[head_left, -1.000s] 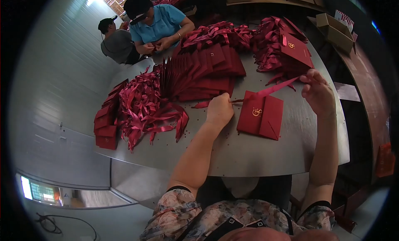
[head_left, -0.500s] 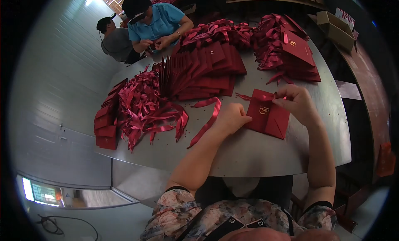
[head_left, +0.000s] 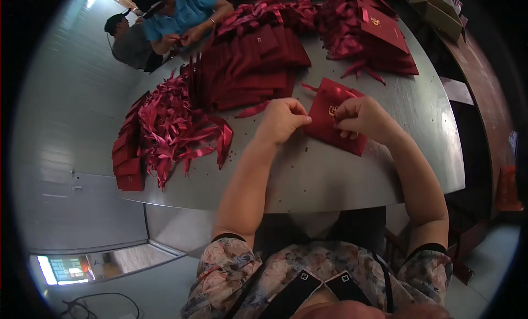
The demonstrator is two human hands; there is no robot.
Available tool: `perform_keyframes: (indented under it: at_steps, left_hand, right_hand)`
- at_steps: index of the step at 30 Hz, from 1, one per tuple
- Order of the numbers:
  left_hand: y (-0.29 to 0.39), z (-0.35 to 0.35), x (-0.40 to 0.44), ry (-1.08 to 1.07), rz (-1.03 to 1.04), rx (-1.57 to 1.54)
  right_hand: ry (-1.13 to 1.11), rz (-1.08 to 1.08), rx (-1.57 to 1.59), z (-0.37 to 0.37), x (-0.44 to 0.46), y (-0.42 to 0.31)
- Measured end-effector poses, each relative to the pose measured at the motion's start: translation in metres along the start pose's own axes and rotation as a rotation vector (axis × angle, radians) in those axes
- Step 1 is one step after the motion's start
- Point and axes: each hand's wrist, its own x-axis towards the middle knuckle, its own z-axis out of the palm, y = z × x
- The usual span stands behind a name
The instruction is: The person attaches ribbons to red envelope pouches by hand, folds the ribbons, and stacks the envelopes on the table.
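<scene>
A flat dark-red gift bag (head_left: 323, 99) with a gold logo lies tilted on the metal table in front of me. My left hand (head_left: 283, 121) is closed at its left edge, thumb and fingertips pinched on the side. Over the logo, my right hand (head_left: 360, 118) has its fingers curled together; whatever they may hold is too small to make out. A short end of ribbon (head_left: 309, 86) shows at the bag's upper left corner. Another red ribbon (head_left: 252, 111) lies on the table just left of my left hand.
Many red bags (head_left: 242, 71) with a heap of ribbons (head_left: 168, 113) stand at centre left. Another bag stack (head_left: 385, 30) sits at the far right. Across the table a person in a blue shirt (head_left: 184, 14) works with both hands. A cardboard box (head_left: 434, 14) stands behind.
My right hand has moved from the bag's upper edge down over the logo. My left hand stays at the left edge. The whole view has shifted, with the table now higher in it.
</scene>
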Motion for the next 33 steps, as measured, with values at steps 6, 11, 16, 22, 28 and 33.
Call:
perform_keyframes:
  at_steps: [6, 11, 16, 22, 28, 33]
  left_hand:
    - [-0.005, -0.005, 0.005, -0.086, -0.159, -0.159]
    - [0.001, -0.002, 0.003, -0.154, -0.227, -0.304]
    - [-0.009, 0.004, 0.008, -0.143, -0.222, -0.365]
    - [-0.006, 0.005, 0.006, -0.242, -0.272, -0.490]
    - [0.003, 0.002, 0.001, -0.372, -0.262, -0.482]
    - [0.002, 0.003, -0.002, -0.479, -0.305, -0.692]
  right_hand:
    - [-0.040, -0.046, 0.005, 0.002, 0.003, 0.007]
    - [-0.028, -0.051, -0.034, 0.002, 0.000, 0.005]
    - [-0.030, -0.098, -0.107, 0.004, 0.003, 0.010]
    - [-0.020, -0.132, -0.087, 0.005, 0.003, 0.013]
    - [-0.037, -0.104, -0.094, 0.004, 0.006, 0.017]
    - [-0.040, -0.111, -0.034, -0.001, 0.003, 0.010]
